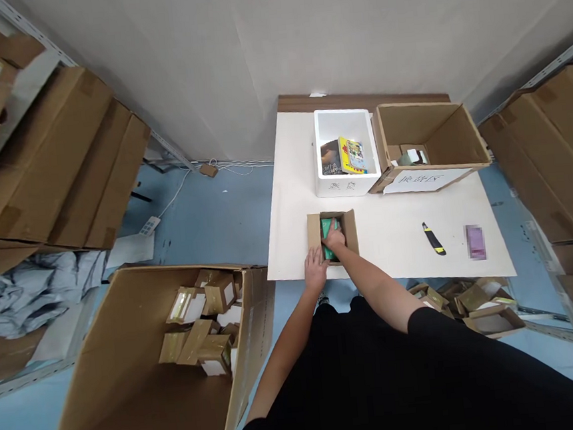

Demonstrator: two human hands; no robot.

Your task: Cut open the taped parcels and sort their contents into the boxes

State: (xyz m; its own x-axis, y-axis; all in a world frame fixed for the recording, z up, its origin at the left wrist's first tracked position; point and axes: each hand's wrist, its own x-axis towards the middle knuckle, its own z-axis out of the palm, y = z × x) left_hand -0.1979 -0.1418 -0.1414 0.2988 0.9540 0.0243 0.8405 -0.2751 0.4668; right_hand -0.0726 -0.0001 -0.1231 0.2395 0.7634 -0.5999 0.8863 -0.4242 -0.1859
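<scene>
A small open cardboard box (351, 235) stands near the front edge of the white table, its left flap folded outward. Inside it lies a flat green item (326, 227) whose kind I cannot make out. My right hand (334, 236) reaches down into the box, its fingers bent around the green item and partly hidden. At the box's near left corner, my left hand (316, 266) grips the cardboard by the flap. To the right on the table lies a black and yellow utility knife (434, 239).
A white foam bin (349, 186) with books and a larger cardboard box (430, 132) stand at the table's back. A blurred purple object (475, 242) lies at the right. Left of the table, a huge carton (146, 388) holds several small parcels. Shelves with cartons flank both sides.
</scene>
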